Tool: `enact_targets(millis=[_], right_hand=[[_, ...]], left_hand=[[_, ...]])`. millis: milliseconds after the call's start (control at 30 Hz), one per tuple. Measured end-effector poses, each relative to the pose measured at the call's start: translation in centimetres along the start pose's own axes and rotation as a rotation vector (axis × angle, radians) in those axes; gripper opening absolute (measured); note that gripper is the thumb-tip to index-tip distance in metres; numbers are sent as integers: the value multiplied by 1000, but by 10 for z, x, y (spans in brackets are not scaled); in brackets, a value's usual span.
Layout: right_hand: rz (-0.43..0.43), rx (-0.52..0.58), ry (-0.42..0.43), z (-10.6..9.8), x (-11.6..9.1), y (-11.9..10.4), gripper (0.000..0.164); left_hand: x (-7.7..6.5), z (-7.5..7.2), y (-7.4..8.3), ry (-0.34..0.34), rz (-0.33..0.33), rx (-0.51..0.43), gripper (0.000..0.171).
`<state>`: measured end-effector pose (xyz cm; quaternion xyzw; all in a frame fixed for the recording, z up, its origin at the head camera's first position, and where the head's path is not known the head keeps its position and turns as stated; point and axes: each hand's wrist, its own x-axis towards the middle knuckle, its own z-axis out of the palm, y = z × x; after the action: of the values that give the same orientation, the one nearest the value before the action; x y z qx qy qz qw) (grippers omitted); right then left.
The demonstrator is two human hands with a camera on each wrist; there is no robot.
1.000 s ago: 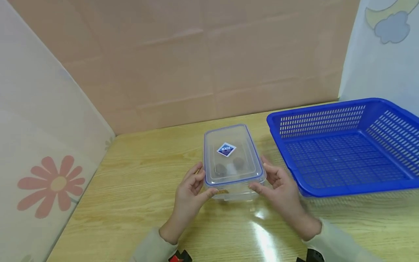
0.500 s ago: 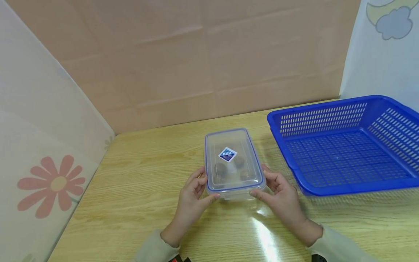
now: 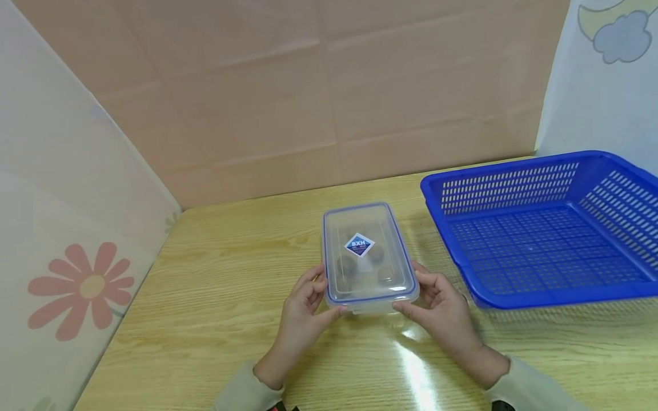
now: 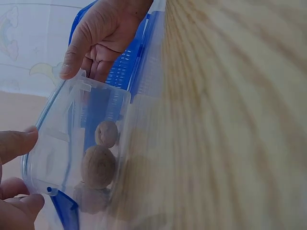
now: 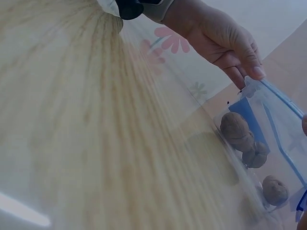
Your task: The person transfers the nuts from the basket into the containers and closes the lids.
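Observation:
A clear plastic food container (image 3: pixel 367 305) with a blue-rimmed lid (image 3: pixel 349 220) on it stands at the middle of the wooden table. A diamond BXH sticker (image 3: pixel 359 245) is stuck on the lid. My left hand (image 3: pixel 304 317) holds the near left corner, thumb at the front and fingers along the side. At the near right corner my right hand (image 3: pixel 442 311) grips it the same way. Inside lie several round brown wrinkled nuts, walnuts by their look; one walnut (image 4: pixel 98 166) shows through the wall in the left wrist view. A blue clip flap (image 4: pixel 66 211) hangs from the side.
Close to the right of the container stands a large blue plastic basket (image 3: pixel 509 299) with slotted walls. A brown paper-like backing (image 3: pixel 257 103) rises behind the table (image 3: pixel 216 285). A white panel with a pink flower (image 3: pixel 82 291) borders the left side.
The container has shifted slightly toward me, its far edge lower in the head view. Both hands moved along with it, keeping their hold. The walnuts show more clearly through the lid.

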<state>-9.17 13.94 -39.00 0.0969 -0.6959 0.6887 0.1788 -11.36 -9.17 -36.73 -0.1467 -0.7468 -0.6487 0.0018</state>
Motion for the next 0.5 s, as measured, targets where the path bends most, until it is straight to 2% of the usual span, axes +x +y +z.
enact_targets(millis=[200, 500], right_hand=[[1, 18, -15, 0, -1, 0, 49], [75, -94, -57, -2, 2, -2, 48]], left_hand=[[-2, -1, -1, -10, 6, -5, 38], [2, -2, 4, -12, -15, 41, 34]])
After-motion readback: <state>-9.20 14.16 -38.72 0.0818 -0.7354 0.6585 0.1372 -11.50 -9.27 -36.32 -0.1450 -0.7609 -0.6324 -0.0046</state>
